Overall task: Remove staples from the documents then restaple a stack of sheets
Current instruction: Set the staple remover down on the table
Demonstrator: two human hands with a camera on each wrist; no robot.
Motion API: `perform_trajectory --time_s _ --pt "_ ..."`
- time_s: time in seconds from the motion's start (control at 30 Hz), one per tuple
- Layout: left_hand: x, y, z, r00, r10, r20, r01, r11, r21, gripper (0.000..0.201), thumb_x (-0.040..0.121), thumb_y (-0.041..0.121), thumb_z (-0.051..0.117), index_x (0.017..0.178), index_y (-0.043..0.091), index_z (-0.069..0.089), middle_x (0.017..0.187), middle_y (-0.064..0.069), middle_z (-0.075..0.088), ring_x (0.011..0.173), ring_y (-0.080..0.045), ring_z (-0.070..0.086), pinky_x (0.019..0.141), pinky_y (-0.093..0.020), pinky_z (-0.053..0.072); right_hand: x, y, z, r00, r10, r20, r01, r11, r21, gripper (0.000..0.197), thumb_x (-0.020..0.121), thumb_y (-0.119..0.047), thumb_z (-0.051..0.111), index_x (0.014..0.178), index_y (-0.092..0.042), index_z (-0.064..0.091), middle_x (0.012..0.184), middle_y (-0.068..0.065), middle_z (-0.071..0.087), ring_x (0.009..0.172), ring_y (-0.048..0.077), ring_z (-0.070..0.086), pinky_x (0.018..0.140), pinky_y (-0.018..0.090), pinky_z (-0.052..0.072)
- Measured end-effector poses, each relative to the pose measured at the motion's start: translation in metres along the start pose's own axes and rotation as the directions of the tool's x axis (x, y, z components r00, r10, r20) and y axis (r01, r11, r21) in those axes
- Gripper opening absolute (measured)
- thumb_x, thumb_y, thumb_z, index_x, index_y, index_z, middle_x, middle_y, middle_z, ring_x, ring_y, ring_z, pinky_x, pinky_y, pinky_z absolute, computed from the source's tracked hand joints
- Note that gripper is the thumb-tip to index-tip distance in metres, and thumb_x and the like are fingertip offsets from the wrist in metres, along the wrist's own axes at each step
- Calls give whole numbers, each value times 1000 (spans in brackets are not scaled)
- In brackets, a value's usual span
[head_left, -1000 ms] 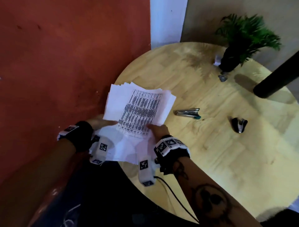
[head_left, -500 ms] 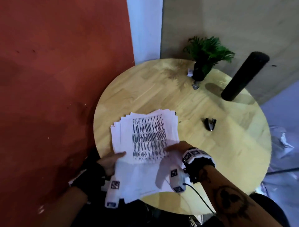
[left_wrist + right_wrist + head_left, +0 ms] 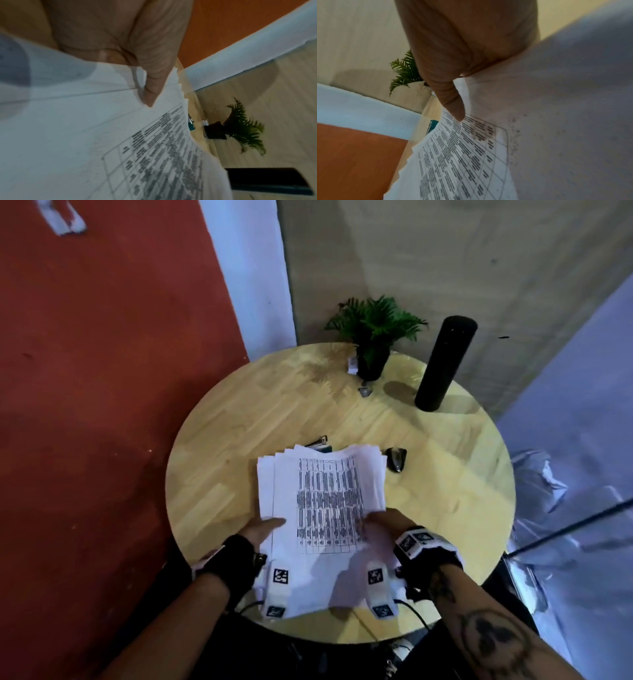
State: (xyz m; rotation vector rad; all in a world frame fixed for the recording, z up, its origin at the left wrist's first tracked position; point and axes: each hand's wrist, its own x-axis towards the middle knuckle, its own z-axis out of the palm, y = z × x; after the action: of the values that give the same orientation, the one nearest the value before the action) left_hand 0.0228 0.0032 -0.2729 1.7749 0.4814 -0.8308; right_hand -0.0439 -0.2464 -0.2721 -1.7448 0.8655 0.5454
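A stack of white sheets [image 3: 325,501] with a printed table on top is held over the near part of the round wooden table [image 3: 239,419]; its edges are fanned unevenly. My left hand [image 3: 265,529] grips the stack's left side, thumb on top [image 3: 150,83]. My right hand [image 3: 380,523] grips the right side, thumb on the print [image 3: 452,102]. The fingers under the paper are hidden. A silver and teal stapler [image 3: 318,441] peeks out behind the stack's far edge. A black staple remover [image 3: 396,458] lies just right of the stack.
A potted green plant [image 3: 373,337] and a tall black cylinder [image 3: 445,361] stand at the table's far edge, with a small metal clip [image 3: 365,390] near the pot. A red wall runs along the left. Grey plastic sheeting [image 3: 565,508] lies at the right.
The stack has moved from the table's left side toward its middle and now covers most of the stapler. The head view has pulled back and up.
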Motion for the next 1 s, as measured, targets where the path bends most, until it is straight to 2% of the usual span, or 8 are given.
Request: perform_trajectory --time_s 0.13,0.23,0.33,0.47,0.57,0.8,0.93,1.0 --pt "9 0 16 976 219 -14 -218 973 72 62 77 -3 68 134 -5 42 138 -19 47 122 -27 50 100 -30 37 2 4 -7 997 -46 -58 40 994 -103 30 83 -5 59 110 7 60 104 20 60 89 22 53 74 29 43" --pt "-6 8 20 867 494 -63 -491 870 53 72 75 5 70 138 -1 37 138 -9 45 126 -17 42 109 -31 29 -11 9 -14 947 -245 -208 255 967 24 29 74 -8 64 102 0 64 95 18 63 86 23 55 81 39 48" --pt "-33 29 18 770 632 -86 -637 755 -152 52 76 12 67 125 4 50 115 3 67 111 -11 60 99 -30 44 -34 6 -22 836 -400 -375 501 835 227 22 73 -3 66 93 -11 63 93 18 68 86 22 59 84 53 51" --pt "-64 53 14 667 740 -88 -742 647 -177 54 66 26 74 115 11 57 100 10 72 95 -4 65 86 -23 52 -63 -5 -36 756 -511 -409 653 635 413 34 80 7 64 112 -3 55 97 2 66 80 0 63 74 23 54" --pt "-70 64 13 670 736 -94 -734 639 -231 67 62 23 81 121 3 56 108 -4 70 96 -15 67 85 -32 54 -73 -11 -40 765 -544 -346 644 617 453 41 81 5 65 118 -7 52 106 0 65 89 3 64 78 22 53" --pt "-81 80 8 666 739 -100 -708 584 -399 40 73 1 75 107 16 60 95 5 74 87 -9 70 72 -21 54 -90 -32 -54 771 -581 -259 625 615 481 38 73 16 63 94 -14 63 89 -2 71 79 11 66 70 23 54" --pt "-94 86 11 648 713 -269 -734 490 -470 85 47 59 83 113 16 53 100 6 71 87 -4 67 70 -18 52 -94 -39 -49 761 -612 -215 633 626 457 54 56 3 74 105 -13 60 97 4 68 85 12 64 74 26 53" --pt "-97 92 13 647 659 -383 -747 447 -492 99 41 67 79 119 16 44 108 1 61 92 -9 62 71 -16 50 -92 -40 -48 749 -617 -241 650 616 445 65 54 4 78 114 -8 56 103 8 66 88 14 63 70 20 53"
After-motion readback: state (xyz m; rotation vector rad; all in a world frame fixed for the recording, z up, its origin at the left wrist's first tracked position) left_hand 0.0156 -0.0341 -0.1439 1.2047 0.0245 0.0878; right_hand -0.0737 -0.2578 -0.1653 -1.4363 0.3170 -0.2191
